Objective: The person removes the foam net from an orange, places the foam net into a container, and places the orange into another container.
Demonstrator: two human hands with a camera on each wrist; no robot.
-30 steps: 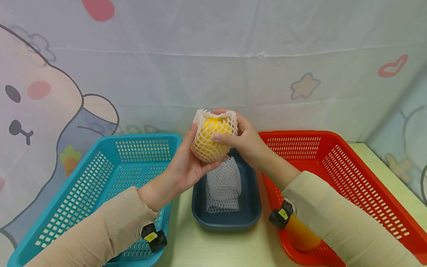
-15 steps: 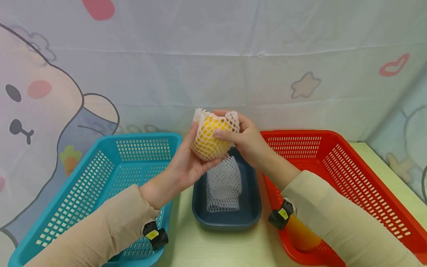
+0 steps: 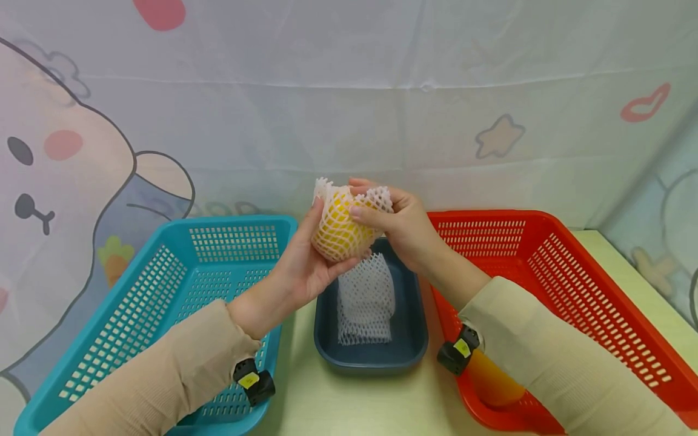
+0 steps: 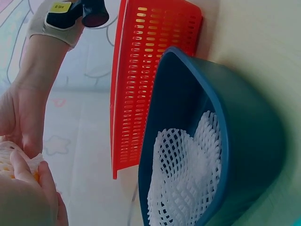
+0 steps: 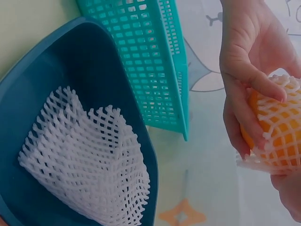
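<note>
White foam netting point(image 3: 323, 191) encloses a yellow fruit point(image 3: 336, 225), held above the far end of a dark blue tray point(image 3: 410, 327). Left hand point(image 3: 302, 266): grips the wrapped fruit from the left and below, fingers curved around it. Right hand point(image 3: 408, 229): pinches the netting near its upper edge, thumb on the near side. Inside the tray lie further foam nets point(image 3: 365, 303). A teal basket point(image 3: 289, 233) stands to the left; a red basket point(image 3: 491, 264), to the right, contains an orange item point(image 3: 493, 386) partly hidden by the right sleeve point(image 3: 534, 339).
</note>
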